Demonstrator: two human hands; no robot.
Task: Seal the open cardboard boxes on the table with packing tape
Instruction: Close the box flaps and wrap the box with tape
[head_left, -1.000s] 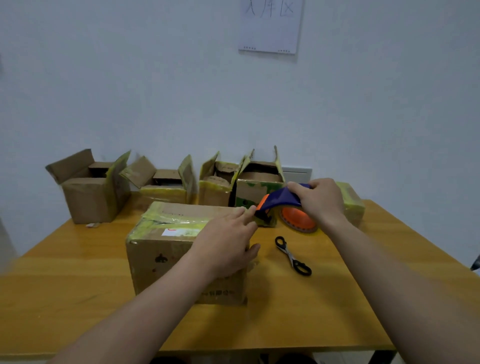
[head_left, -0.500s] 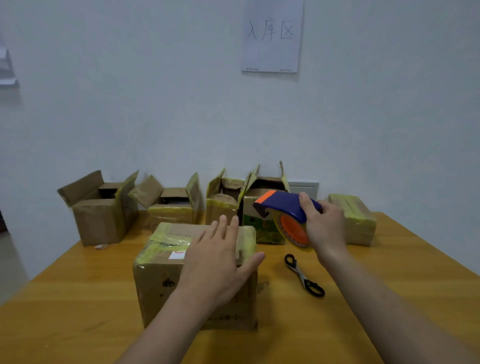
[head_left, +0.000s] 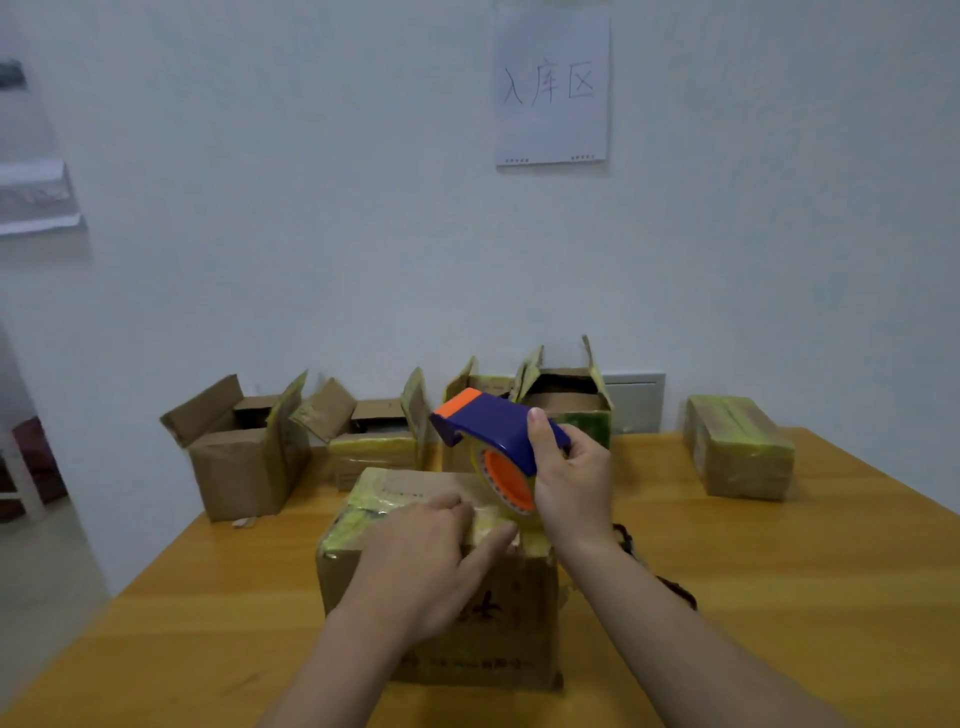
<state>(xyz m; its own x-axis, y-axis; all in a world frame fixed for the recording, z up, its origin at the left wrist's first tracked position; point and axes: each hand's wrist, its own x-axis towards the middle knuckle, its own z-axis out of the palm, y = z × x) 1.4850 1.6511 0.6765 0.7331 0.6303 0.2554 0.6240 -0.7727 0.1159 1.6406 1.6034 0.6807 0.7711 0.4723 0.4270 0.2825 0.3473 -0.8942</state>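
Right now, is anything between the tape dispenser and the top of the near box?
Only the left hand: it rests on the box top, just beside the tape dispenser gripped by the right hand. Nothing else visible blocks it.

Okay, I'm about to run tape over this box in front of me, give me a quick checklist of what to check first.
1. Flaps of the near brown cardboard box closed flat: ok, the left hand presses on its top.
2. Hold on the blue and orange tape dispenser: ok, it is in the right hand grip.
3. Tape end stuck to the box: cannot tell, the hands hide it.
4. Reach to the black scissors: ok, they lie on the wooden table right of the box, partly behind the forearm.
5. Sealing of the four open cardboard boxes by the wall: not ok, flaps up.
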